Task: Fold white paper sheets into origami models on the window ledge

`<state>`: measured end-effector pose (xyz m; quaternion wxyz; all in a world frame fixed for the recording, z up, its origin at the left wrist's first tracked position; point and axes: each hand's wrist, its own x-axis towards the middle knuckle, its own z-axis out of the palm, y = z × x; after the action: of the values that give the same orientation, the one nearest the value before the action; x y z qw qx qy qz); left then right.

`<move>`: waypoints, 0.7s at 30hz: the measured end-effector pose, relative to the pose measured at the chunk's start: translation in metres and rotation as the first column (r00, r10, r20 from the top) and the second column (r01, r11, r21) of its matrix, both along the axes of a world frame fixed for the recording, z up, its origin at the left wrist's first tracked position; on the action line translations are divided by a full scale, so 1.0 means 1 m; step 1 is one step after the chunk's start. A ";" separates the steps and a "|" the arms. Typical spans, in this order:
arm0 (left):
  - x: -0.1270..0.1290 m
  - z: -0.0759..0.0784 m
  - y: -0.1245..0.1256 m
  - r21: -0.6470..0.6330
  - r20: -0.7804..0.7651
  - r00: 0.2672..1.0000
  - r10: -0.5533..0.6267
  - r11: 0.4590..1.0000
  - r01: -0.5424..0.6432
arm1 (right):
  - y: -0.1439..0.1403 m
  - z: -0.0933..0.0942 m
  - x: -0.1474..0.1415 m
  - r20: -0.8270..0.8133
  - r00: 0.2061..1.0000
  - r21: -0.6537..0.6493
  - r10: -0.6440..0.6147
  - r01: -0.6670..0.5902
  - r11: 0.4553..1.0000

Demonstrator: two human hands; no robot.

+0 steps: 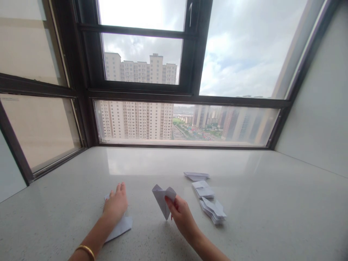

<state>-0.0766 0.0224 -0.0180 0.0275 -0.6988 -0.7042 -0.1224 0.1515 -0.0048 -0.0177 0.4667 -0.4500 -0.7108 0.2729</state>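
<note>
Folded paper [163, 201] between flat sheet [119, 226] at left and paper stack [212, 208] at right, on counter [272, 203]

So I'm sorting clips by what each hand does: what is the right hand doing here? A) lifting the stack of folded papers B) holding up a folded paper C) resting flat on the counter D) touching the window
B: the right hand pinches a folded paper raised off the counter, while the left hand lies on another sheet.
</note>
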 end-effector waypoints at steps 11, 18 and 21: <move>0.046 0.023 -0.013 0.559 0.378 0.745 -0.550 0.777 0.291 | 0.002 -0.007 -0.005 -0.242 0.962 -0.303 0.127 -0.199 0.932; 0.086 0.007 -0.041 0.426 0.576 0.490 -0.654 0.752 0.503 | -0.010 0.004 -0.015 -0.443 0.832 -0.284 0.333 -0.482 0.828; 0.091 0.007 -0.047 0.354 0.697 0.378 -0.610 0.750 0.558 | -0.016 0.010 -0.017 -0.496 0.786 -0.267 0.368 -0.541 0.797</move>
<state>0.0140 -0.0243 -0.0109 -0.3041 -0.7738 -0.3463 -0.4345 0.1340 -0.0210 -0.0073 0.4256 -0.2760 -0.6118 0.6069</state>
